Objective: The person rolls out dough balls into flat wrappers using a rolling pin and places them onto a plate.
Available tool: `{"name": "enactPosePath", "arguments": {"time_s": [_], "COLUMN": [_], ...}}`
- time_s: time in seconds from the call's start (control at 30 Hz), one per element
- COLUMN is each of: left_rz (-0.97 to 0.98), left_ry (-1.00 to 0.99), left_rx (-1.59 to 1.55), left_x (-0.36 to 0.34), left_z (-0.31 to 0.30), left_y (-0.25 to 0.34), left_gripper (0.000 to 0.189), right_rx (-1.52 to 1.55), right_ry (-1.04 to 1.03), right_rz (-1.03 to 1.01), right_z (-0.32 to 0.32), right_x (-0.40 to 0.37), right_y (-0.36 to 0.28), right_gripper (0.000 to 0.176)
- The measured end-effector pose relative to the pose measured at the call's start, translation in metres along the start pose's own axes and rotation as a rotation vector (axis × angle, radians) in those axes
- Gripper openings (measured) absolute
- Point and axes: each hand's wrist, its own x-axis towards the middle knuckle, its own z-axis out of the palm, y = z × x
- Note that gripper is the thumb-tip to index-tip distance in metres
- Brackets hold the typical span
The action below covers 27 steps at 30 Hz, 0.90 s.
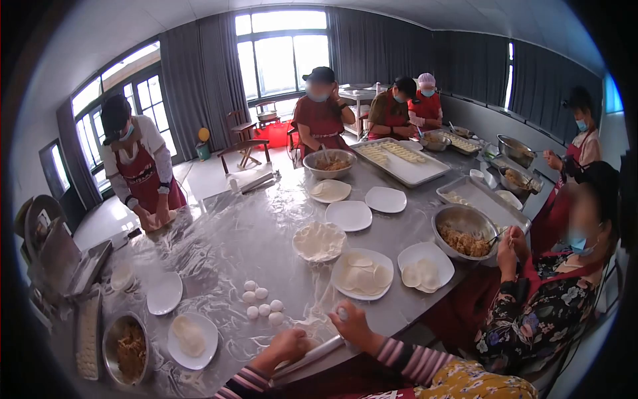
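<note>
At the near edge of the table, my left hand (290, 347) has its fingers curled down over a pale piece of dough (310, 344), mostly covered by the hand. To its right my right hand (353, 328) is closed round a rolling pin (342, 312), whose rounded end pokes out of the fist. Several small dough balls (264, 309) sit in a cluster just beyond my left hand. Past my right hand stands a white plate (339, 290) with round dough wrappers (362, 274) on it. A second plate of wrappers (425, 271) is farther right.
A floury bowl (319, 241) stands mid-table. Steel bowls of filling (463, 233) are at the right and at the left (127, 349). Trays of dumplings (402, 161) lie at the back. Several co-workers in red aprons surround the table; one seated person (538, 292) is close at my right.
</note>
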Motion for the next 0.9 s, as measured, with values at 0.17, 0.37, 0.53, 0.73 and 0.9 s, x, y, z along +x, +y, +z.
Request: {"name": "enactPosePath", "arguments": {"time_s": [0.17, 0.37, 0.53, 0.73, 0.9], "left_rz": [-0.061, -0.012, 0.006, 0.009, -0.136], "left_ry": [0.001, 0.052, 0.038, -0.006, 0.013], "left_rx": [-0.089, -0.016, 0.019, -0.002, -0.085], "left_x": [-0.015, 0.004, -0.003, -0.008, -0.016], "left_z": [-0.007, 0.001, -0.002, -0.003, -0.017], "left_y": [0.011, 0.021, 0.016, 0.013, 0.027], "left_gripper": [0.022, 0.024, 0.021, 0.021, 0.018], "right_rx": [-0.042, 0.037, 0.032, 0.004, 0.119], "right_ry": [-0.020, 0.019, -0.002, 0.015, 0.005], "right_rz": [-0.059, -0.003, -0.071, -0.063, -0.030], "right_z": [-0.013, 0.019, -0.020, 0.018, 0.028], "right_x": [-0.021, 0.013, -0.017, 0.011, 0.020], "right_y": [0.006, 0.007, -0.004, 0.012, 0.009], "right_gripper": [0.028, 0.029, 0.031, 0.028, 0.027]}}
